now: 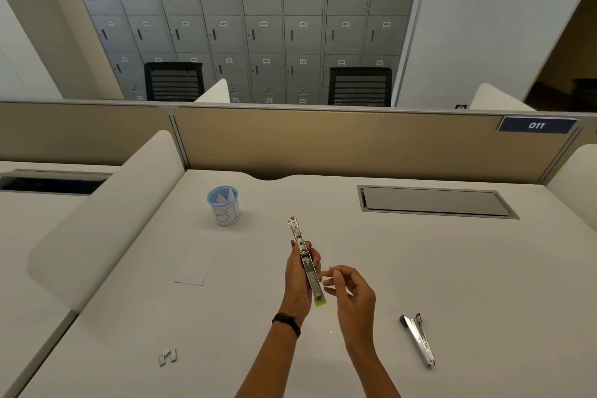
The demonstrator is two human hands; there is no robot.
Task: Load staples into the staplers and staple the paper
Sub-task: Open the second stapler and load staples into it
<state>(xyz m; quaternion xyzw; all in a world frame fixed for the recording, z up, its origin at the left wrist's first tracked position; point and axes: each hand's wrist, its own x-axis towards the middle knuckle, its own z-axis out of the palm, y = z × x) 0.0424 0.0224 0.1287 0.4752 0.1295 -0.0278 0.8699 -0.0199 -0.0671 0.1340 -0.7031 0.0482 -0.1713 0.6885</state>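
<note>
Nearby, a blue-rimmed cup (pixel 223 206) holds folded paper; left hand (pixel 298 281) grips a stapler (pixel 307 263).

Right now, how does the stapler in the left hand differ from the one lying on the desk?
The held stapler is off the desk, gripped by the left hand and pointing away from the person; the desk stapler lies flat at the right, untouched. The held stapler has a yellow-green end; the desk stapler has dark ends. The right hand hovers beside the held one only. Both are long, silvery metal.

Grey numbered lockers (pixel 258 10) behind tan partition (pixel 323 139); two black chairs (pixel 360 86); white desk (pixel 420 268).
</note>
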